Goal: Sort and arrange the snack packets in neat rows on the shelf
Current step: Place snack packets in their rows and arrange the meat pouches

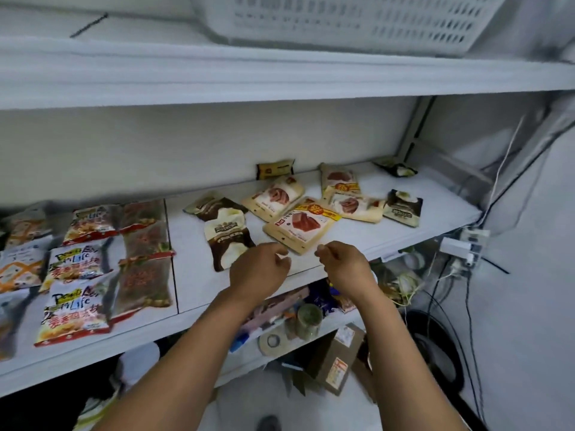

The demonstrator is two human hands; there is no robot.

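Overhead, a white basket (357, 23) tops the white shelf (389, 231).

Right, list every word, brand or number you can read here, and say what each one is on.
"Life": front white snack packet, left row.
Red Chinese characters under it: too blurred to read.
"Life" again, fainter: white packet behind it.
Cream meat packets: banner and print too blurred.
Brown-and-cream packets: dark label unreadable.
Cardboard box below the shelf: label too small.
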